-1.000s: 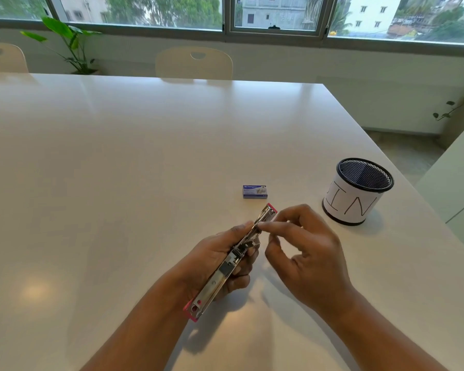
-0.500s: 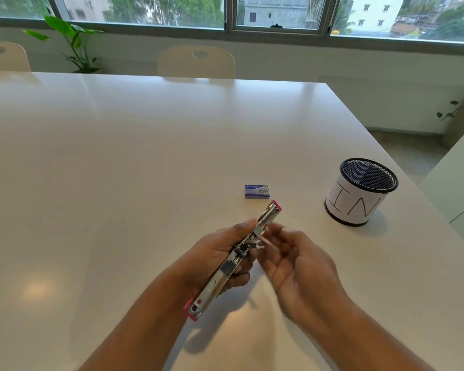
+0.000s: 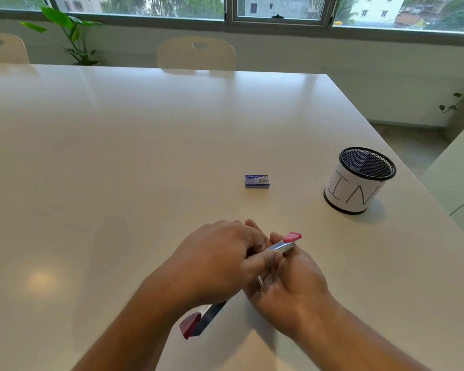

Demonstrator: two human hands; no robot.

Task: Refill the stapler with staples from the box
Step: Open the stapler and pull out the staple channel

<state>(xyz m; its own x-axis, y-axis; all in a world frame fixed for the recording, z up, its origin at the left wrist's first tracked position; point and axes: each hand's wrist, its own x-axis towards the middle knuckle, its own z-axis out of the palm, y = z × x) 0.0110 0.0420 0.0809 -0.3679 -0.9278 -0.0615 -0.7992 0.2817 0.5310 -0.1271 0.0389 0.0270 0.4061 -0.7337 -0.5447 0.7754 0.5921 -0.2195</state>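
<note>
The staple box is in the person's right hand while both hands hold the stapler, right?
Not quite. The head view shows the staple box lying on the table, apart from both hands. The left hand and right hand do hold the stapler.

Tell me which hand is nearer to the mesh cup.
Right. The right hand lies on the cup's side of the stapler, below and left of it in view; the left hand sits farther left. Both grip the stapler.
</note>
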